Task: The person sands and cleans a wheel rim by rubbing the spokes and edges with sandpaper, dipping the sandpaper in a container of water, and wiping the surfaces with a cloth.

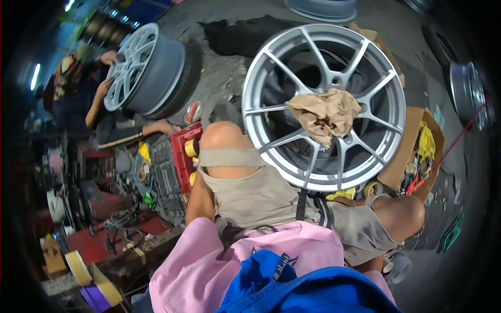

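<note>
Neither of my hands shows. My left forearm runs down beside my left knee, close to a red tray holding yellow rolls of tape, and the hand is hidden behind the leg. Only a bit of my right arm appears below my right thigh; that hand is out of sight too. In front of my knees lies a silver alloy wheel rim with thin paired spokes, face up. A crumpled sheet of brown paper rests over its hub.
Left, another person has both hands on a second silver rim. At right are a cardboard box of tools and yellow cloth, and an upright rim. A black tool case and tape rolls lie left.
</note>
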`<state>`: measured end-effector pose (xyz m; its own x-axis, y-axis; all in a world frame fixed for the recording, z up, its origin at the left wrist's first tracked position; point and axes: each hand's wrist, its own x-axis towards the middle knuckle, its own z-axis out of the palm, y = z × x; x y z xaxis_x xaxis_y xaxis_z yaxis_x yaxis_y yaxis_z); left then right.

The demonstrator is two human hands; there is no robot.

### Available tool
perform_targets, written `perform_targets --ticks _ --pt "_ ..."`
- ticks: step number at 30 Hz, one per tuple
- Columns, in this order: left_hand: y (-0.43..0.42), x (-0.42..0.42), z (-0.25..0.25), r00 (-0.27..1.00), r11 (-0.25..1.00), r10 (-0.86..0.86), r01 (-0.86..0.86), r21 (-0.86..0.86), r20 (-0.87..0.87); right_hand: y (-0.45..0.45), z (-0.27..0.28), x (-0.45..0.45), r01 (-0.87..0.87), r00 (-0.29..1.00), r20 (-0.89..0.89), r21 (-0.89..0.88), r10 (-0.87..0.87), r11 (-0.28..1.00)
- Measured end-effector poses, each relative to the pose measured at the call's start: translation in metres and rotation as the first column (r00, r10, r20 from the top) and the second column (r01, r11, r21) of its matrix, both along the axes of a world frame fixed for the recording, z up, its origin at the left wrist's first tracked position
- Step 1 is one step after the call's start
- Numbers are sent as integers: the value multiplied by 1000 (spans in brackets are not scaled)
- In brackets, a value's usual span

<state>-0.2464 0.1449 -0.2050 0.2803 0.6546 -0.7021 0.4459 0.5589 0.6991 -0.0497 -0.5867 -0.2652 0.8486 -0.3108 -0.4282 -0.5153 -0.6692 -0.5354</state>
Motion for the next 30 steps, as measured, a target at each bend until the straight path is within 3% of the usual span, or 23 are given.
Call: perform_targets --ticks 4,9,14,15,16,17,19,21,27,29,30 --pt "35 -10 40 996 999 -48 47 22 77 -5 -2 5 0 999 38 51 -2 999" --pt "92 48 116 979 984 -140 122 129 147 -4 0 20 -38 997 78 158 26 987" --pt "105 62 209 974 967 -30 -29 255 226 -22 -26 51 -180 976 178 320 127 930" --pt "74 78 240 971 958 -15 -54 281 238 -29 -33 63 -199 974 161 282 158 939" --pt "49 88 269 965 937 -106 17 349 238 -43 -46 75 -168 984 78 122 159 978" --pt "94 79 265 942 938 -198 101 332 271 -55 -54 88 -148 989 -17 -35 148 988" --pt "66 108 305 948 909 -245 152 387 202 -44 -30 99 -44 975 208 -194 85 980" --pt "8 140 346 932 883 -297 185 431 208 -29 -28 114 -97 965 220 -193 139 976" --pt "-110 208 397 831 814 -511 387 434 218 -37 -53 146 -270 959 -66 -510 276 817" --pt "-140 229 398 723 734 -658 553 394 209 -46 -58 147 -281 957 -98 -555 274 783" --pt "-160 244 397 675 693 -710 622 364 200 -36 -16 142 -208 978 -133 -520 162 828"
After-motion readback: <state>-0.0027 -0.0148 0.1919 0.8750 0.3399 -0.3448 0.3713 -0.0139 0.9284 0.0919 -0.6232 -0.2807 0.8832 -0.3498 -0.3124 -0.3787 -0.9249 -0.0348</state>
